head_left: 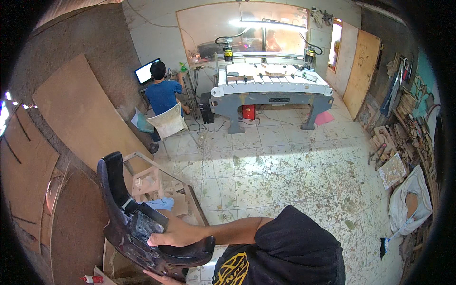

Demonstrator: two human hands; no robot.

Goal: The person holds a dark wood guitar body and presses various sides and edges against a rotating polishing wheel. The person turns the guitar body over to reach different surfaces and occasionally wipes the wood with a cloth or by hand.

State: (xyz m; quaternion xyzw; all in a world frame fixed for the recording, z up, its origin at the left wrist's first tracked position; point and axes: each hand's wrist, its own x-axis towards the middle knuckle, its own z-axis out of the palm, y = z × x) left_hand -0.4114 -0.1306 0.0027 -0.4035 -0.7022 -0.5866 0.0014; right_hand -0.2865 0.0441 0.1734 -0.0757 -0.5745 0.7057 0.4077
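Note:
A dark, glossy curved piece (135,256) with two raised ends and a boxy block in its middle is at the lower left, tilted; I cannot tell what it is. My right hand (176,232) reaches across from the black sleeve and grips the block, its thumb lying on the front face. Below the piece, at the lower edge, shows part of my left hand (161,277), against its underside; most of that hand is hidden. Behind the piece lie a light-blue cloth (160,204) and a pale wooden frame (147,176).
A small red-and-white bottle (91,279) is at the lower left. Large brown boards (80,114) lean on the left wall. A person (164,95) sits at a monitor; beside them stands a grey-and-white machine table (273,97). Debris litters the tiles; a white sack (409,204) and wood scraps line the right.

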